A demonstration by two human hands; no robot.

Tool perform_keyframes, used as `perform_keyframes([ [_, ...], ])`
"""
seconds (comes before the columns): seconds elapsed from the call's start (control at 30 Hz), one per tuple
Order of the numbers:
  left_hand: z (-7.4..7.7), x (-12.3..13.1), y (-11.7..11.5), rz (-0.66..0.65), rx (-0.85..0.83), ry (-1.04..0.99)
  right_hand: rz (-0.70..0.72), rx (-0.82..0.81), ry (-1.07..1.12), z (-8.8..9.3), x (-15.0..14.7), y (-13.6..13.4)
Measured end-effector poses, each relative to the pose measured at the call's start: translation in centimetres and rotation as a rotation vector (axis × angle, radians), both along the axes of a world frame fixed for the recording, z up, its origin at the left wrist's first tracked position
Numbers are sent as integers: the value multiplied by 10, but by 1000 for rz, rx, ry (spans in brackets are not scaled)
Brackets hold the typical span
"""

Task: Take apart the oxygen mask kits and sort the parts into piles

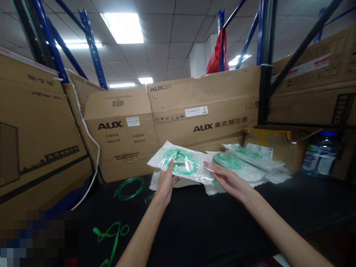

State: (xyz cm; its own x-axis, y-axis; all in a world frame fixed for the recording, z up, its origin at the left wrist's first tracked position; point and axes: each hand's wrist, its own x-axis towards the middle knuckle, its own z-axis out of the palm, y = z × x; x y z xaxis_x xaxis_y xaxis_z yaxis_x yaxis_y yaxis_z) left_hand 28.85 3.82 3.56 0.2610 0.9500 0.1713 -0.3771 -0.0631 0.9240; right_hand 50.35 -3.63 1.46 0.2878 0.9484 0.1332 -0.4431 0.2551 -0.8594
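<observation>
My left hand grips a clear-fronted white pouch by its lower left side, thumb on top and fingers underneath. Coiled green tubing shows through the film. At the pouch's right end, my right hand has its fingers stretched out, their tips against or just beside the edge; I cannot tell which. Behind that hand lie several similar pouches in an overlapping pile. Another white packet, partly hidden, rests under the held pouch. A loose coil of green tubing lies left of my left hand.
A green strap lies on the black tabletop at the near left. Cardboard panels stand along the back and sides. An open carton and a blue-lidded jar stand at right. A white cable hangs at left.
</observation>
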Motion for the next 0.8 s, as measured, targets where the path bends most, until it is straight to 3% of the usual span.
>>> perform_keyframes([
  [0.2, 0, 3, 3, -48, 9, -2, 50, -70, 27, -1, -17, 12],
  [0.4, -2, 3, 16, -98, -42, 27, 119, -40, 51, 9, -28, 23],
  [0.6, -5, -17, 46, 118, -128, 9, 110, -42, 1, 20, -25, 21],
  [0.7, -3, -36, 55, 250, -129, 3, 82, -34, -18, 25, -10, 4],
  [0.8, -4, -53, 61, 325, -126, 36, -44, 23, -8, 33, 15, -22],
])
